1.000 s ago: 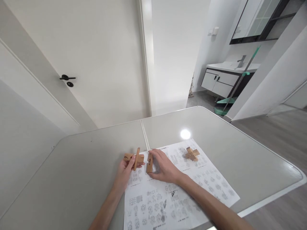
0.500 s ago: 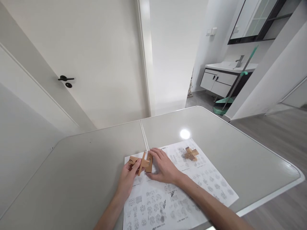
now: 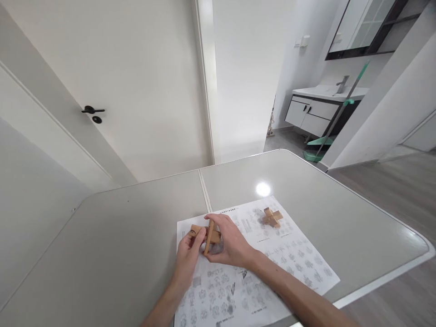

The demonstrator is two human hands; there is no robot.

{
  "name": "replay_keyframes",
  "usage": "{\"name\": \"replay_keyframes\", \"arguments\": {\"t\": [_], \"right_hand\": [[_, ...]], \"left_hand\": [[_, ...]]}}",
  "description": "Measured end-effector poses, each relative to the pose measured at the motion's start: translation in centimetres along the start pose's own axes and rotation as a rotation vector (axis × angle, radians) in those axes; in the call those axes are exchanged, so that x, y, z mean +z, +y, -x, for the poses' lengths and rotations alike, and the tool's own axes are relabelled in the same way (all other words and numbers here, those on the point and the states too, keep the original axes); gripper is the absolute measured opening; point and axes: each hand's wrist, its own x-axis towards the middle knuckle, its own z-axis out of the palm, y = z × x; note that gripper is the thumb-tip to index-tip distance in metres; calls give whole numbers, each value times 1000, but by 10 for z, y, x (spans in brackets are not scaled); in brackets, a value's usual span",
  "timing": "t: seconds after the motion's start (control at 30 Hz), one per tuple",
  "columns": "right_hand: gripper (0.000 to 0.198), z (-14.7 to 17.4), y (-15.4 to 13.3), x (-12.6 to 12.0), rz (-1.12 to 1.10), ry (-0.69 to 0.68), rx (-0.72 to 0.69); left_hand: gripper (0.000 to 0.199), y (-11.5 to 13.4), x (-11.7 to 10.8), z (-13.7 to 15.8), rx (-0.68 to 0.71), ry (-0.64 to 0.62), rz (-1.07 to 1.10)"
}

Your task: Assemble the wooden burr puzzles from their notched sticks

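Observation:
My left hand (image 3: 187, 256) is closed around a light wooden puzzle piece (image 3: 195, 230) with a black mark on its face, thumb on top. Across that piece stands a thin wooden slat (image 3: 210, 237). The fingers and thumb of my right hand (image 3: 233, 243) pinch the slat at its upper and lower ends. A wooden block end (image 3: 215, 236) juts out on the right side of the slat, inside the curve of my right hand. How the parts interlock is partly hidden by my fingers.
Beneath my hands lies a printed paper sheet (image 3: 272, 268) with small diagrams. A cross-shaped wooden puzzle (image 3: 272, 218) rests on its upper right. The grey table (image 3: 136, 254) has a seam and a pale edge. Beyond are a door (image 3: 146, 91) and a washbasin cabinet (image 3: 313, 113).
My left hand has shifted slightly right with its pieces. My right hand now spans the slat's ends; the slotted piece it was touching no longer shows as a separate part.

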Motion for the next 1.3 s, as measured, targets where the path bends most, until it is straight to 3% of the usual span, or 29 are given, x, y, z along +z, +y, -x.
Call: {"name": "replay_keyframes", "arguments": {"t": [0.23, 0.43, 0.5, 0.7, 0.8, 0.97, 1.13, 1.3], "right_hand": [[89, 2, 3, -2, -13, 29, 12], [92, 4, 6, -7, -23, 31, 75], [95, 4, 9, -9, -24, 15, 107], [102, 4, 19, -8, 31, -44, 206], [105, 3, 21, -11, 33, -44, 266], [96, 3, 25, -19, 47, -72, 295], [98, 6, 34, -25, 58, -186, 366], [82, 7, 38, -37, -18, -272, 358]], "left_hand": [[37, 6, -5, -5, 135, -59, -65], [40, 12, -26, -24, 160, 109, 182], [42, 15, -35, -30, 181, 154, 172], [49, 13, -40, -32, 144, 124, -249], [49, 9, -36, -29, 215, 103, -440], [45, 7, -36, -25, 367, 169, -765], [38, 5, -41, -31, 413, 206, -860], [42, 2, -44, -36, 409, 191, -916]]}}
